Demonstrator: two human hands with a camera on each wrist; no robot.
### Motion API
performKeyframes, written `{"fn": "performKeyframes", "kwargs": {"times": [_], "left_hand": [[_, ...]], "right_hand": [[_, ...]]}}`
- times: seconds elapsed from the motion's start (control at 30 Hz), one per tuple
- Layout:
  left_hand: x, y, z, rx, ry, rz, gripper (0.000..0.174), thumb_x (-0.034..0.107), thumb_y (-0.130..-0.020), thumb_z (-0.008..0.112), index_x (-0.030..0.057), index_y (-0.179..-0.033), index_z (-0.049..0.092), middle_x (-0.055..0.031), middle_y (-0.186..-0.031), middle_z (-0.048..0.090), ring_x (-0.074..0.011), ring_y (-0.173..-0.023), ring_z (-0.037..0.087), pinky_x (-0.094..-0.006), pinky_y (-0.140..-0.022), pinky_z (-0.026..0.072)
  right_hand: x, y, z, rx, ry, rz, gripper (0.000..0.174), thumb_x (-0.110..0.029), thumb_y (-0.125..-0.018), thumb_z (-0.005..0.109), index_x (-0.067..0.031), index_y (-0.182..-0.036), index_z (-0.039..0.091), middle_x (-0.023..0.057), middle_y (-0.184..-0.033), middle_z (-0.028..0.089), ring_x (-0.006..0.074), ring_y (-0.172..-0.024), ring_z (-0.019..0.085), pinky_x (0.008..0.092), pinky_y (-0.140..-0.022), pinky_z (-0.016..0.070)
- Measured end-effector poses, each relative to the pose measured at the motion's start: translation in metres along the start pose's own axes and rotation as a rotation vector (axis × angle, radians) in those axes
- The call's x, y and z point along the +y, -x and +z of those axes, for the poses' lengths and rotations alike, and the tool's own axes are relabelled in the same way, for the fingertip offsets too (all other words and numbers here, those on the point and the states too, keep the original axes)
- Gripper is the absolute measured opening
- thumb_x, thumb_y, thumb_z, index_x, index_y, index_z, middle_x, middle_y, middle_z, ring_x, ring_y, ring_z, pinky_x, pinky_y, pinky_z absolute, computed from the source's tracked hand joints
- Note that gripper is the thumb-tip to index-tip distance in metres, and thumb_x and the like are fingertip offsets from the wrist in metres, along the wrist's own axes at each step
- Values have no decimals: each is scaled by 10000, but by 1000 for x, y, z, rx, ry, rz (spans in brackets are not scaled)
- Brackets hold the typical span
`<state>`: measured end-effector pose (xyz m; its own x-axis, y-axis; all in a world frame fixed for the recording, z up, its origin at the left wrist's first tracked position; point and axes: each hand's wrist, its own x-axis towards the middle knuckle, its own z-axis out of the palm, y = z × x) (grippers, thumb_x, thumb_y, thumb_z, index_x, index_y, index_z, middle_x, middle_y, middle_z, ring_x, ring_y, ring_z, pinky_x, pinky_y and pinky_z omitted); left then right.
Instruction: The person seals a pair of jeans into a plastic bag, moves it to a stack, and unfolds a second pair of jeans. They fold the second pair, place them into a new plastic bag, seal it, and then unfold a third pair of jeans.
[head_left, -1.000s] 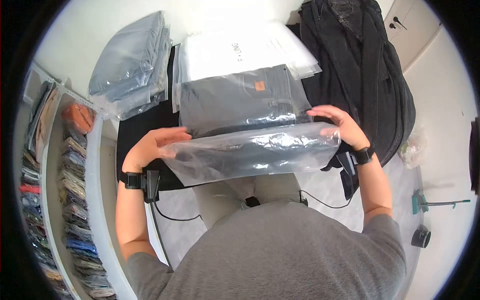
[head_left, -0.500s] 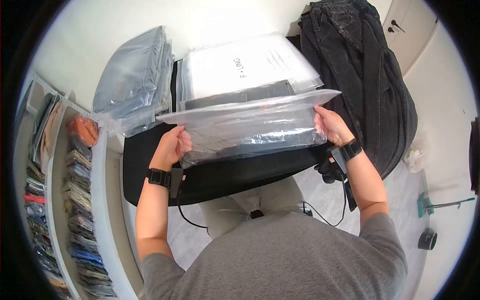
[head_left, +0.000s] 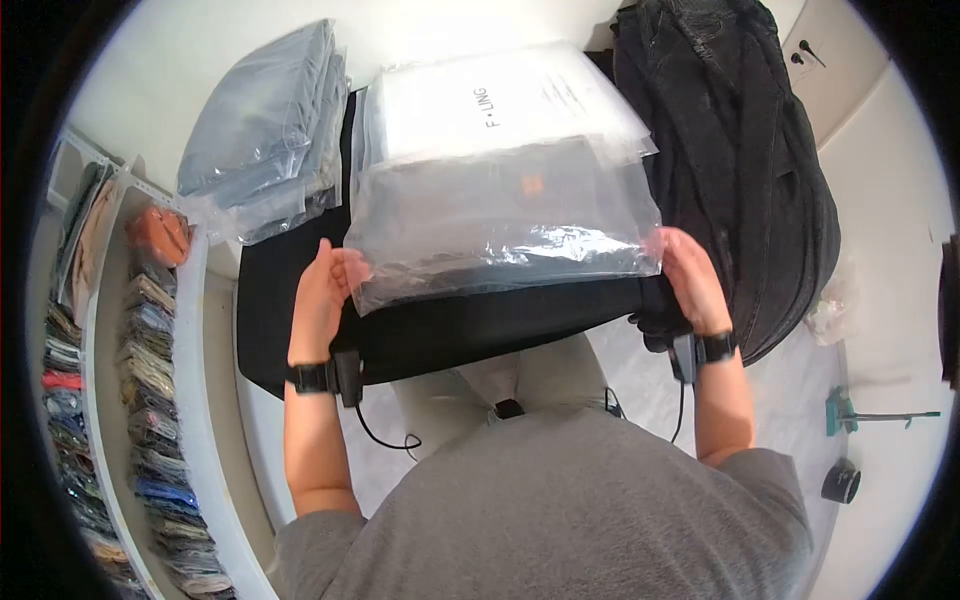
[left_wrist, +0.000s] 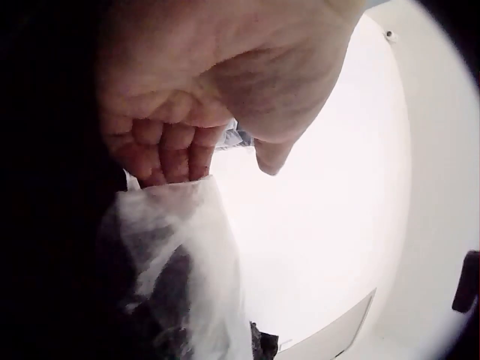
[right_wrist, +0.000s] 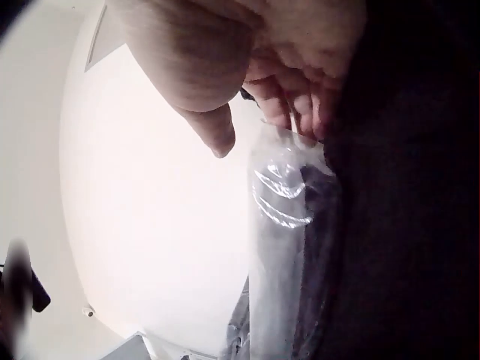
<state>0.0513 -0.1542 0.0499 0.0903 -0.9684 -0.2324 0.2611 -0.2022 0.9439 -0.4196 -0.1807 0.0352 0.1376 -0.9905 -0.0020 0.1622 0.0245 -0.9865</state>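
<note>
Dark folded jeans with an orange-brown patch (head_left: 532,185) lie inside a clear plastic bag (head_left: 440,265) at the front of the black table. At the bag's left front corner is my left hand (head_left: 327,290), thumb raised and apart from the fingers. In the left wrist view its fingertips (left_wrist: 176,169) meet the edge of the plastic. My right hand (head_left: 692,275) is at the opposite corner. The right wrist view has its fingers (right_wrist: 281,105) against the bag's end, with the thumb (right_wrist: 212,135) standing away from the plastic.
Behind the jeans lie white printed bags (head_left: 480,110). A stack of bagged garments (head_left: 265,120) stands to the left, loose black jeans (head_left: 720,170) to the right. The black table (head_left: 430,335) shows in front. Shelves of packed clothes (head_left: 155,400) line the left side.
The bag's clear flap, lifted between both hands half a second ago, now lies down over the jeans. Both hands have moved to the bag's front corners, thumbs off the plastic.
</note>
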Motion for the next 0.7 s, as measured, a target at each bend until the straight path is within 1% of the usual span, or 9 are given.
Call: {"fn": "performKeyframes", "kwargs": {"times": [0.03, 0.2, 0.27, 0.33, 0.37, 0.5, 0.53, 0.6, 0.7], "left_hand": [[-11, 7, -4, 57, -103, 89, 393, 366, -982, 436, 31, -889, 619, -39, -798, 626, -128, -746, 593, -247, -722, 464], [-44, 30, -2, 122, -417, 345, 262, 246, -973, 489, 44, -838, 587, 4, -807, 571, -90, -767, 520, -242, -747, 406], [-46, 32, 10, 183, -396, 406, 235, 215, -975, 486, 52, -827, 567, 6, -779, 555, -77, -739, 504, -220, -712, 397], [-50, 33, 20, 193, -103, 489, 241, 219, -983, 468, 59, -821, 547, 14, -744, 522, -63, -703, 469, -201, -685, 382], [-51, 35, 26, 245, -98, 503, 257, 220, -988, 457, 70, -786, 509, 27, -686, 471, -46, -637, 424, -193, -604, 352], [-52, 61, 34, 345, -147, 495, 324, 224, -985, 466, 85, -693, 444, 47, -596, 395, -21, -522, 348, -197, -466, 248], [-56, 68, 36, 347, -146, 487, 324, 224, -985, 466, 85, -693, 444, 47, -596, 395, -21, -522, 348, -197, -466, 248], [-62, 77, 40, 378, -202, 283, 332, 220, -973, 486, 87, -672, 450, 52, -571, 380, -24, -493, 328, -200, -449, 245], [-65, 76, 42, 428, -243, 264, 325, 218, -960, 509, 85, -666, 464, 62, -552, 365, -23, -474, 318, -202, -435, 242]], "right_hand": [[10, 8, -3, -3, 46, 3, 361, -305, -969, 484, 3, -1142, 560, 78, -1135, 600, 149, -1046, 552, 281, -957, 393], [37, 19, 19, 256, 119, -229, 230, -233, -971, 502, -26, -945, 598, 33, -910, 618, 114, -877, 548, 260, -846, 406], [38, 14, 28, 291, 63, -283, 239, -228, -977, 493, -36, -872, 590, 16, -834, 608, 102, -815, 542, 250, -800, 412], [29, 12, 39, 338, 72, -330, 294, -234, -985, 481, -56, -754, 524, -17, -713, 538, 76, -694, 488, 228, -695, 394], [25, 10, 44, 397, 106, -343, 325, -247, -987, 479, -69, -715, 494, -34, -666, 481, 57, -623, 437, 212, -616, 368], [3, 24, 40, 487, 234, -320, 322, -231, -969, 511, -60, -697, 503, -46, -608, 458, 46, -557, 406, 202, -538, 344], [4, 27, 35, 485, 239, -313, 322, -231, -969, 511, -60, -697, 503, -46, -608, 458, 46, -557, 406, 202, -538, 344], [12, 29, 28, 476, 387, -55, 305, -217, -951, 535, -46, -701, 512, -39, -612, 478, 44, -558, 423, 206, -517, 342], [17, 28, 30, 527, 403, -84, 221, -192, -935, 544, -30, -789, 578, -27, -666, 511, 57, -597, 454, 213, -542, 341]]}}
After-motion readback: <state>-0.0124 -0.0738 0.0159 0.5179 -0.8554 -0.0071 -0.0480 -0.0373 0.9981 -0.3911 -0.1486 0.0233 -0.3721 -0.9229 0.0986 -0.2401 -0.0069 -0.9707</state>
